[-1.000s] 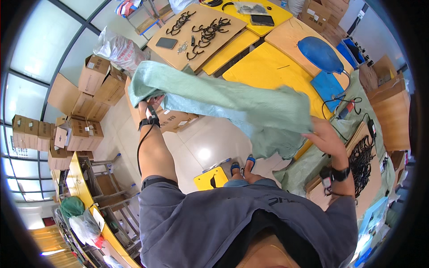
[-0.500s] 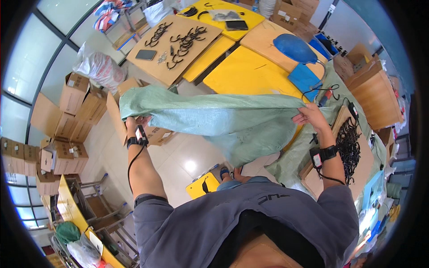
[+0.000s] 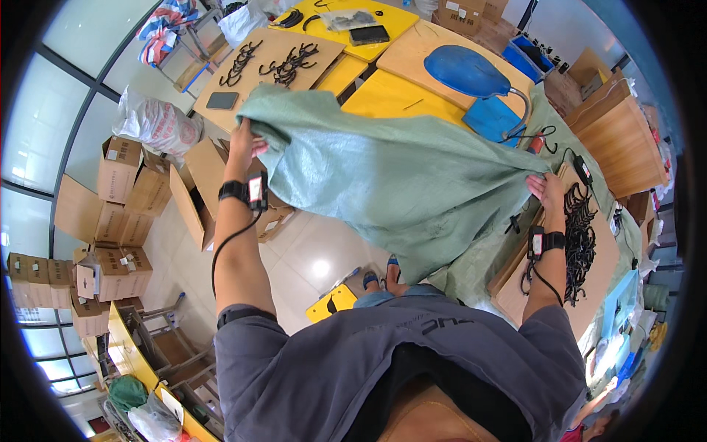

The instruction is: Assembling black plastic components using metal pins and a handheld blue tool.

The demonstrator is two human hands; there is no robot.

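A pale green woven plastic sack [image 3: 390, 169] hangs stretched between my two hands, in front of my body and above the floor. My left hand [image 3: 248, 144] is closed on its upper left corner, where the material is bunched. The upper right corner is pinched by my right hand [image 3: 546, 191], beside a wooden board [image 3: 593, 283] piled with black curved hooks [image 3: 578, 247]. The sack's lower edge droops toward my feet, and the material covers part of the yellow table [image 3: 398, 96].
Ahead, a brown board [image 3: 254, 55] carries more black hooks [image 3: 291, 68] and a phone [image 3: 222, 100]. A blue desk lamp [image 3: 468, 71] stands at the front right. Cardboard boxes [image 3: 121, 169] are stacked at left, near a white sack [image 3: 155, 121]. A yellow stool [image 3: 331, 303] is by my feet.
My left hand has risen forward and to the right, while my right hand has shifted slightly right. The sack now hangs wider and more spread out, slanting down to the right.
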